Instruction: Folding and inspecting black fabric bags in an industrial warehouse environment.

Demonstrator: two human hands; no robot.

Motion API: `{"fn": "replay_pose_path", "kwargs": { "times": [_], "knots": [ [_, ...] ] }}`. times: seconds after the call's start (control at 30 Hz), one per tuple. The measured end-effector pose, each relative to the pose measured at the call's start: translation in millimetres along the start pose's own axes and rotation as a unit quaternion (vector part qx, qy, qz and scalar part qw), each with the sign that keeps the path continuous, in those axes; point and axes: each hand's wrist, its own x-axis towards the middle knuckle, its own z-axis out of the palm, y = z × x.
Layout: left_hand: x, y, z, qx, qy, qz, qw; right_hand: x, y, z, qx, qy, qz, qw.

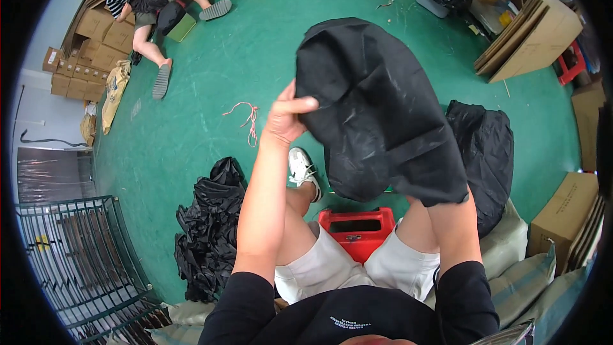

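A large black fabric bag or cover (377, 108), rounded at its far end, is held up in front of me above my knees. My left hand (290, 115) grips its left edge, thumb on the near face and the other fingers partly behind it. My right forearm goes in under the bag's lower right edge, so the fabric hides my right hand; whether its fingers are open or closed does not show. To the left of my legs lies a crumpled heap of black fabric (211, 230). Another black fabric piece (482, 160) rests to the right, beside pale sacks (511, 236).
A red plastic stool (357, 230) is between my thighs. Pink string (251, 121) lies on the green floor. A metal rack (83, 255) stands at left, cardboard boxes (562, 211) at right. Flattened cartons (530, 38) lean at far right. Another person (150, 0) sits at far left.
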Motion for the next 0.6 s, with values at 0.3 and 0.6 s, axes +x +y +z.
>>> {"fn": "replay_pose_path", "kwargs": {
  "times": [0.3,0.6],
  "knots": [
    [12.0,-5.7,-13.9,-0.371,-0.038,0.113,0.921,17.5,2.8,-19.2,0.313,0.0,0.164,0.935],
    [9.4,-0.4,-32.4,-0.315,-0.028,0.076,0.946,28.6,-33.2,-8.6,0.531,0.004,0.223,0.817]
  ]
}}
